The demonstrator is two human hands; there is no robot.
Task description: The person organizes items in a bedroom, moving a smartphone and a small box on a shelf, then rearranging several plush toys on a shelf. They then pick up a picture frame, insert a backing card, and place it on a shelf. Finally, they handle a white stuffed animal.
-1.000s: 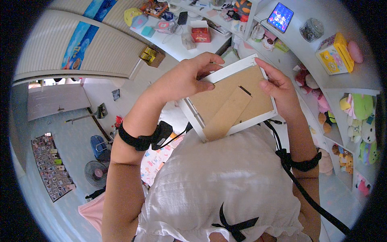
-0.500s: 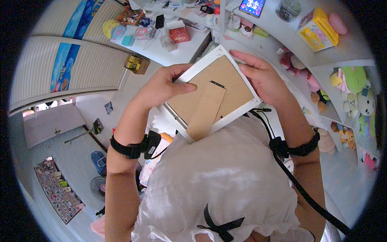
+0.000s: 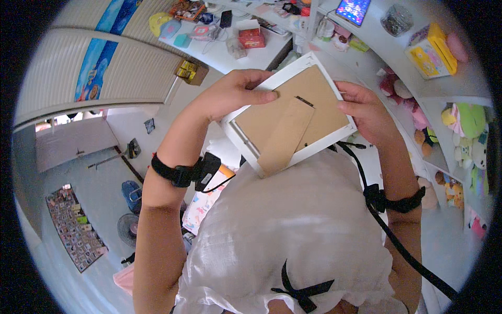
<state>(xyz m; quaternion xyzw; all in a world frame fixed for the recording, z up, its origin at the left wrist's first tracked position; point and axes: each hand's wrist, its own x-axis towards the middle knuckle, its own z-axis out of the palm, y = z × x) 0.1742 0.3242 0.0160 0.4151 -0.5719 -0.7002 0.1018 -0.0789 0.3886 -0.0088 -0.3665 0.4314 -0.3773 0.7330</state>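
Between my hands is a white picture frame point(image 3: 327, 78), tilted, with its brown backboard facing up toward me. A brown easel stand point(image 3: 287, 137) lies across the backboard, joined at a dark hinge near the middle. My left hand point(image 3: 238, 94) grips the left edge, its thumb resting on the backboard and its fingers hidden underneath. Along the right edge my right hand point(image 3: 366, 110) holds on, thumb on the white border and fingers closed about the side. The frame's front side is hidden from view.
Ahead stands a white desk point(image 3: 219, 57) with a red box point(image 3: 252, 38), a black phone point(image 3: 226, 19) and clutter. White shelves on the right carry a lit phone point(image 3: 353, 10), a glass jar point(image 3: 396, 21), a yellow box point(image 3: 431, 52) and plush toys point(image 3: 468, 120). A black cable point(image 3: 395, 240) runs beside my right arm.
The frame has shifted slightly to the right in view, along with the surroundings. My right hand has closed in on the frame's right edge, its fingers less stretched than before.
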